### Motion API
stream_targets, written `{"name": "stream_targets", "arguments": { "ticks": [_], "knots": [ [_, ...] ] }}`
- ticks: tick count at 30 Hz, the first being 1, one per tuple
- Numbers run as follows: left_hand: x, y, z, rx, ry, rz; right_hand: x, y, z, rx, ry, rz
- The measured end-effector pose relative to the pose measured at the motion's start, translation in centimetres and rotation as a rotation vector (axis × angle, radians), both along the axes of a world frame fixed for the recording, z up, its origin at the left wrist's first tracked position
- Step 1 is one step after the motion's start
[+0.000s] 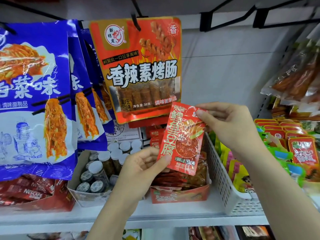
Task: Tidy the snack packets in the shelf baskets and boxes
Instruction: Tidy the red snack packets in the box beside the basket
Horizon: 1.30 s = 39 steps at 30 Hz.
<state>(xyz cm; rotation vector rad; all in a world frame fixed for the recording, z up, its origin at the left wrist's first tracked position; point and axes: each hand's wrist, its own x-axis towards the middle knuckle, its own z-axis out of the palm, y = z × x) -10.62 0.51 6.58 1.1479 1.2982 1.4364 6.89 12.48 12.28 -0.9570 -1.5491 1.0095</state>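
Note:
A small red snack packet [181,139] with yellow lettering is held upright in the air, above the open red cardboard box [180,196] of similar packets on the shelf. My left hand [143,167] pinches the packet's lower left corner. My right hand [226,125] pinches its upper right corner. More red packets lie flat inside the box, partly hidden behind the held packet.
A white perforated basket [223,177] of colourful packets stands right of the box. A box of small jars [97,170] and a Nescafe box [34,193] stand to the left. Large orange [138,70] and blue [32,94] packets hang from hooks overhead. The white shelf edge [155,220] runs below.

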Motion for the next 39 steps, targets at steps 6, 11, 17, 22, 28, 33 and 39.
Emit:
{"name": "stream_targets", "arguments": {
  "ticks": [6, 11, 17, 22, 28, 33, 39],
  "knots": [
    [0.7, -0.3, 0.7, -0.114, -0.612, -0.313, -1.2, -1.5, 0.0, -0.219, 0.279, 0.347],
    [1.4, -0.1, 0.4, -0.106, -0.763, -0.495, -2.4, -2.3, -0.6, -0.268, 0.356, 0.492],
    [0.9, 0.5, 0.1, -0.058, -0.469, -0.033, -1.1, -1.7, 0.4, -0.352, 0.337, 0.482],
    [1.1, 0.6, -0.4, 0.006, -0.090, 0.198, -0.8, -1.7, 0.0, -0.226, 0.051, 0.411],
    [1.1, 0.3, -0.2, -0.005, -0.208, 0.133, -0.7, -1.5, -0.6, -0.288, 0.112, 0.389],
    [1.1, 0.1, 0.3, -0.195, -0.822, -0.285, -0.7, -1.5, -0.8, -0.376, 0.290, 0.541],
    [1.5, 0.3, 0.0, -0.141, -0.888, -0.269, -1.2, -1.6, -0.8, -0.388, 0.322, 0.535]
  ]
}}
